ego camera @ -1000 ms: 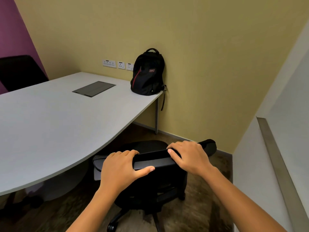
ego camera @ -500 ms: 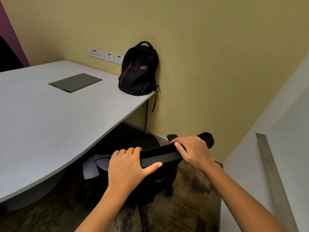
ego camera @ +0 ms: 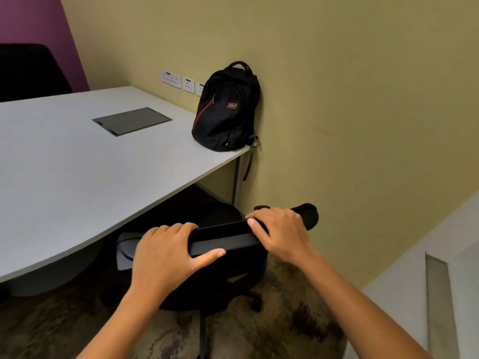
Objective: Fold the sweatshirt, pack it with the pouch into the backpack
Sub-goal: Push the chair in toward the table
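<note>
A black backpack (ego camera: 226, 110) with a red zip line stands upright at the far right corner of the grey table (ego camera: 77, 172), leaning on the yellow wall, all zips closed. One strap hangs over the table's edge. Below me, my left hand (ego camera: 166, 252) and my right hand (ego camera: 280, 234) both grip the top edge of a black office chair's backrest (ego camera: 225, 239), fingers curled over it and thumbs on my side. No sweatshirt or pouch shows anywhere in view.
A dark cable-box lid (ego camera: 132, 121) is set flush into the table's middle. Wall sockets (ego camera: 178, 81) sit behind the backpack. Another black chair (ego camera: 28, 68) stands at the far left. A pale partition (ego camera: 435, 294) closes off the right side. The floor is brown carpet.
My view swung right and then back left, and tilted down a little. Both hands kept their grip on the chair back, which shifted slightly beside the table edge.
</note>
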### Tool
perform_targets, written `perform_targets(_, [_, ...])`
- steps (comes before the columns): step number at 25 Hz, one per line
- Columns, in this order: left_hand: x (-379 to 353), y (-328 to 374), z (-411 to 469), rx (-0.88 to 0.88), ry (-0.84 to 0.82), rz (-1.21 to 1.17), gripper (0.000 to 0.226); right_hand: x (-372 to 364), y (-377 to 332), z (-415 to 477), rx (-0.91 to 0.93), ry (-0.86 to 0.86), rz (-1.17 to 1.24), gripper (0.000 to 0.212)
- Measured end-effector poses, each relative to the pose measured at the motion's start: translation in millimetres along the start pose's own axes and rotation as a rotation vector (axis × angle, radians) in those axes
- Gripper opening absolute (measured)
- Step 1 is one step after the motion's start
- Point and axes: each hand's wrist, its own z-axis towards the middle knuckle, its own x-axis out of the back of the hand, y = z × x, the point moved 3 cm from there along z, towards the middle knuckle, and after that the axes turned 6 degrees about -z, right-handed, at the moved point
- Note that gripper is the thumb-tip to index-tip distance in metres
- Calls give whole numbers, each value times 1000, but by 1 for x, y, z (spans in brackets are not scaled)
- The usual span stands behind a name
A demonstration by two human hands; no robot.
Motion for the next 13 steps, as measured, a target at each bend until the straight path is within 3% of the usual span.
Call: perform_targets(13, [-50, 79, 87, 204, 81, 37, 89, -41, 132, 77, 220, 18, 94, 42])
